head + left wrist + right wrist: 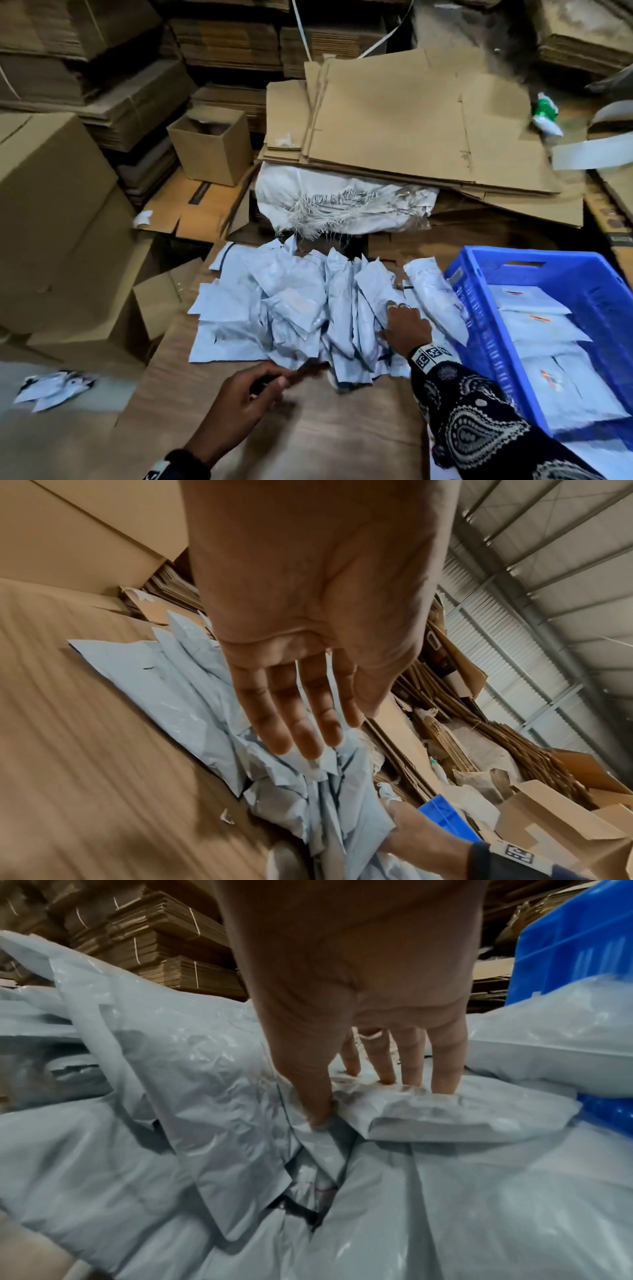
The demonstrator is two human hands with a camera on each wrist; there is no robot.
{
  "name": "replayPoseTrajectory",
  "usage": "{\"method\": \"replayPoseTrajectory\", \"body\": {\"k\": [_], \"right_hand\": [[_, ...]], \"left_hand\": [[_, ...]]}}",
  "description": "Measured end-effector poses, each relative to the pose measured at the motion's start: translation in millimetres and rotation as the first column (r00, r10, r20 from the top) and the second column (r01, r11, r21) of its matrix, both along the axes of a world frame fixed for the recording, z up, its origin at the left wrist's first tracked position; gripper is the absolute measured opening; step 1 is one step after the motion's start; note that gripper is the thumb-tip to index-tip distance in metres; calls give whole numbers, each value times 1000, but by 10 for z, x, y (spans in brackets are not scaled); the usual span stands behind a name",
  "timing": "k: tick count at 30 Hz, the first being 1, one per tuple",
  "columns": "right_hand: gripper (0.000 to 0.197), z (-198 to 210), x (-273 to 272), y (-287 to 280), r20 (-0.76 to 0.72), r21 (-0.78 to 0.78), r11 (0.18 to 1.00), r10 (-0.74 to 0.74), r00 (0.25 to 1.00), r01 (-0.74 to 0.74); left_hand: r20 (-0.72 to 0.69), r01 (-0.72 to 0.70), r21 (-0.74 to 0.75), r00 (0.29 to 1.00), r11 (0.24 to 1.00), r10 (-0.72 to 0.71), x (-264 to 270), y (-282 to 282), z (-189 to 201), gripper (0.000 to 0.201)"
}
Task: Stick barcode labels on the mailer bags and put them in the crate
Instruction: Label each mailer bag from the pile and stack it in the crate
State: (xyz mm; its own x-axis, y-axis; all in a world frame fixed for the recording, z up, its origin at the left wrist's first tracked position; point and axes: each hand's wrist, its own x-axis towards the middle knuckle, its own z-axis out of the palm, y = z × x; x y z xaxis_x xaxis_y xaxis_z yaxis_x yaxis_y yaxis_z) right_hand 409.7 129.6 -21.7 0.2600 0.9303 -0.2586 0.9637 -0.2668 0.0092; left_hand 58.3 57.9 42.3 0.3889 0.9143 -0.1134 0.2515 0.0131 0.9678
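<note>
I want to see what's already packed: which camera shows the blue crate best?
The head view: the whole crate shows, with bags inside. The left wrist catches one corner; the right wrist only a wall.

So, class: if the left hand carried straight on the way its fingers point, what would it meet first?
Most likely the near edge of the pile of mailer bags. The left hand points at it over bare cardboard; depth is uncertain.
</note>
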Motion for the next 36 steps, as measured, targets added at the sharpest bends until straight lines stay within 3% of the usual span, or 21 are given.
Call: {"method": "replayPoseTrajectory", "body": {"k": [3,5,9,11,12,14,17,20,21,22,25,28,29,31,36], "right_hand": [[30,116,6,-36,-40,78,997,-2,999,5],[29,257,-4,-102,-72,176,984,-15,997,27],[18,633,-47,-338,-209,370,903,-149,967,219],[8,777,-70,-513,-356,488,836,-72,932,251],[17,813,-92,-605,-433,496,829,-22,901,259],[19,836,-135,-819,-644,409,852,15,765,327],[24,833,-267,-1136,-876,220,863,-30,481,455],[24,772,-462,-1411,-984,23,832,-79,159,554],[24,741,-525,-1506,-992,-33,824,-94,78,566],[23,706,-572,-1571,-993,-63,817,-107,44,574],[20,605,-622,-1737,-992,-87,794,-123,18,601],[24,526,-608,-1834,-991,-120,744,-125,-39,657],[24,494,-607,-1862,-991,-127,734,-120,-57,667],[25,434,-608,-1894,-989,-147,726,-123,-84,671],[25,383,-631,-1923,-982,-187,753,-149,-114,631]], "left_hand": [[7,11,-12,1000,1000,-10,-69,84,-67,11],[3,34,8,999,999,-34,-57,158,-84,15],[8,105,29,994,994,-105,41,284,-52,16],[24,125,25,992,992,-125,116,315,-47,12],[34,127,27,991,992,-128,161,329,-36,12],[55,155,25,986,988,-157,272,339,-50,23],[69,181,-17,981,983,-180,486,300,-81,38],[142,244,-127,964,961,-226,699,182,-128,42],[144,272,-141,957,952,-252,756,130,-146,46],[133,292,-144,952,945,-274,796,94,-167,52],[77,308,-165,951,937,-299,866,16,-310,64],[30,269,-312,961,911,-273,874,-111,-455,73],[26,277,-376,957,884,-289,885,-183,-467,71],[7,328,-418,934,847,-358,919,-349,-481,45],[-174,233,-241,945,942,-278,947,-576,-645,33]]}}
